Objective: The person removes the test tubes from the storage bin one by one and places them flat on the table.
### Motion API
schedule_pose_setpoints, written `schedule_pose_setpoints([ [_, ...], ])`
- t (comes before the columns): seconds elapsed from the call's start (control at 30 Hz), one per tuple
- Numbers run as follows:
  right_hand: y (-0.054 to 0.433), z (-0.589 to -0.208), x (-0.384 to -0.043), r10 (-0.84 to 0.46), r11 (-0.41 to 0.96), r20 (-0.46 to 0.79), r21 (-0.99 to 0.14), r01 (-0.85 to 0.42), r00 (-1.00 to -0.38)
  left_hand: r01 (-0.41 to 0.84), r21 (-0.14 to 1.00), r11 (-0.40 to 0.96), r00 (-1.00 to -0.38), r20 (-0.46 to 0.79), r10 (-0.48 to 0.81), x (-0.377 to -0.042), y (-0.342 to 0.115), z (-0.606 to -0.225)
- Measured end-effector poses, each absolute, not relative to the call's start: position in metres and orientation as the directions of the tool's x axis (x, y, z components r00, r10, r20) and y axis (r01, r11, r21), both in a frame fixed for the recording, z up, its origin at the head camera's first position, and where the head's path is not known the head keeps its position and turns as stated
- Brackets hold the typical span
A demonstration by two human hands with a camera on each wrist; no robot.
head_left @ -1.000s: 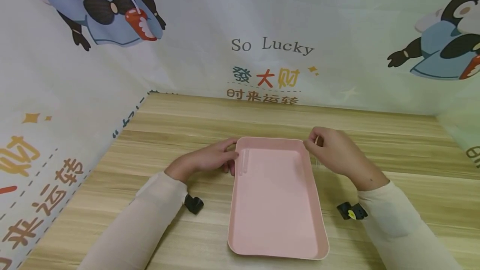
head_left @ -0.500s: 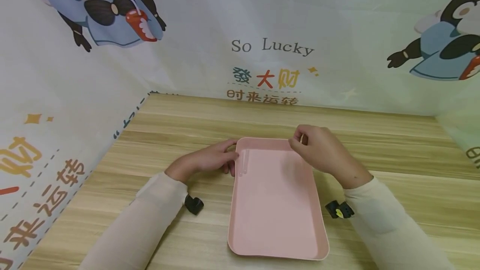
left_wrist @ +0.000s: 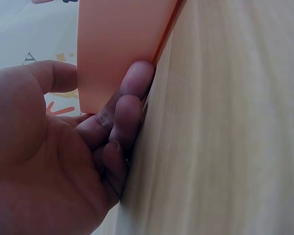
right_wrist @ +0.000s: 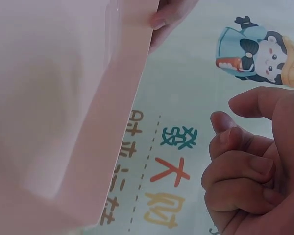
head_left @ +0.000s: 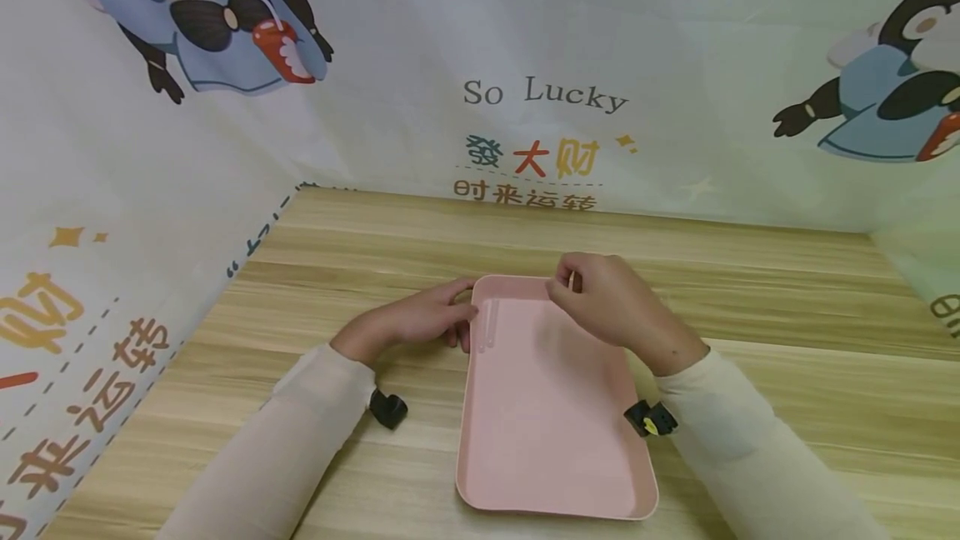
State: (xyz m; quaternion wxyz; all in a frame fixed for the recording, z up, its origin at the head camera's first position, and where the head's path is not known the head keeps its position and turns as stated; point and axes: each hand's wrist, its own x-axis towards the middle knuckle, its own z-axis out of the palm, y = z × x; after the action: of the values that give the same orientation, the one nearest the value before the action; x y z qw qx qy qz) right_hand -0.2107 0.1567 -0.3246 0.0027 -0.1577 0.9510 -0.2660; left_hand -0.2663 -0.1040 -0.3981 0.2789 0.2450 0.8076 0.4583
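Note:
A pink rectangular tray (head_left: 555, 432) lies on the wooden table, long side running away from me. My left hand (head_left: 420, 315) holds its far left edge: the thumb is at the rim, while curled fingers (left_wrist: 137, 81) press the outer wall low by the tabletop. Two thin clear sticks (head_left: 491, 323) lie side by side inside the tray's far left corner. Over the far rim is my right hand (head_left: 611, 298), thumb and index finger brought close in a pinch, the other fingers (right_wrist: 240, 169) curled. The thin clear stick it pinched earlier is hard to make out now.
The wood-grain table (head_left: 375, 232) extends around the tray. A printed cloth (head_left: 675, 40) with cartoon figures and lettering rises behind it and along both sides. A small black device (head_left: 388, 409) is strapped at the left wrist, another device (head_left: 651, 418) at the right.
My right hand has moved left, from outside the tray's far right corner to over its far rim. A thin clear stick hung below that hand one second ago. The left hand and tray stayed put.

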Motion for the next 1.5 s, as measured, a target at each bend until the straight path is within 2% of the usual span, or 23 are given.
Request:
schedule_pose_setpoints([
  [0.67, 0.132, -0.330, -0.212, -0.332, 0.771, 0.071, -0.555, -0.314, -0.941, 0.140, 0.879, 0.456, -0.722, -0.224, 0.655, -0.266, -0.105, -0.398],
  [1.5, 0.110, -0.348, -0.220, -0.396, 0.751, 0.052, -0.556, -0.356, -0.917, 0.130, 0.885, 0.447, -0.716, -0.228, 0.660, -0.267, -0.106, -0.399],
])
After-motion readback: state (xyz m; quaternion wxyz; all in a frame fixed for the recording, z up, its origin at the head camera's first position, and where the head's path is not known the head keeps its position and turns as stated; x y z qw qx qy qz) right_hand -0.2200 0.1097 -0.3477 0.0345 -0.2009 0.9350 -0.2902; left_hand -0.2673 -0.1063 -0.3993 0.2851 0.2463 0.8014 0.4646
